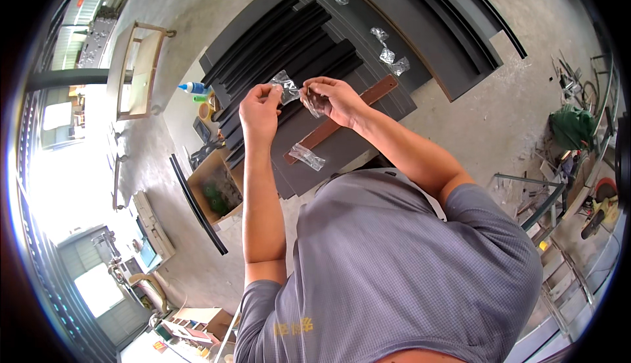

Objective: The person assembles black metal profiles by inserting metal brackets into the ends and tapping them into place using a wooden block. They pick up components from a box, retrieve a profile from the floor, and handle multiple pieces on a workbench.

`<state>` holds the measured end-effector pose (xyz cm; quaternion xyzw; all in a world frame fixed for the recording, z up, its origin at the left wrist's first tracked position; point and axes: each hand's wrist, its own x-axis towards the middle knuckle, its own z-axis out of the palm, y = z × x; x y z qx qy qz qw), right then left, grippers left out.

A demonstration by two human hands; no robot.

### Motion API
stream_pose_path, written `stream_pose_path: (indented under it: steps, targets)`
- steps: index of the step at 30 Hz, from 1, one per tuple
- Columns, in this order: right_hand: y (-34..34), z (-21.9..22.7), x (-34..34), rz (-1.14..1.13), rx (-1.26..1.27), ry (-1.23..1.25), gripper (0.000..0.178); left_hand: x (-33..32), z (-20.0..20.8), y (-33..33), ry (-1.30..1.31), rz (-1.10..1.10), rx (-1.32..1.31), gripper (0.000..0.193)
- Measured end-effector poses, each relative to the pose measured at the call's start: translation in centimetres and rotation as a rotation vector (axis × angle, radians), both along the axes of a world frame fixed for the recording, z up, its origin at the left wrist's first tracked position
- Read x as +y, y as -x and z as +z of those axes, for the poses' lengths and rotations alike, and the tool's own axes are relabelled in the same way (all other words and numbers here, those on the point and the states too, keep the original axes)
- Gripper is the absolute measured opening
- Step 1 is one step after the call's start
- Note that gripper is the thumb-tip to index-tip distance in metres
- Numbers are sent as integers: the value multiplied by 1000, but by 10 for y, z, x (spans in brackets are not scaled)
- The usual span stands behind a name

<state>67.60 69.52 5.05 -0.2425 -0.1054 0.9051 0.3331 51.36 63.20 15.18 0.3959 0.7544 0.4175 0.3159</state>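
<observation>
Above a stack of dark grey panels, my left hand pinches a crumpled clear plastic bag between thumb and fingers. Close to its right, my right hand is closed on another small clear plastic bag, which looks dark inside; its contents are too small to make out. Beneath my hands a reddish-brown strip lies slantwise on the panels. A flattened clear bag rests across its near end. Long black profiles lie side by side beyond my left hand.
Several crumpled clear bags lie on the panels at the far right. A blue-capped bottle and a tape roll sit at the left. An open cardboard box stands near the left corner. Metal frames stand on the right.
</observation>
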Motion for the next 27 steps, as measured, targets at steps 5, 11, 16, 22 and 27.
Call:
stream_pose_path:
  steps: [5,11,16,22,27]
  targets:
    - [-7,-2,21,-210,-71,13,15,11,-24,-48,166,-101,-275,15]
    - [-55,-5,70,-402,25,146,17,62,-40,-73,39,-239,20,21]
    - [-151,-45,109,-620,-35,65,20,169,-52,-103,88,-382,294,24]
    - [-216,-48,75,-569,-247,62,21,287,-125,-137,216,-551,565,43]
    - [-268,-56,35,-545,-347,81,18,288,-109,-113,68,-503,504,38]
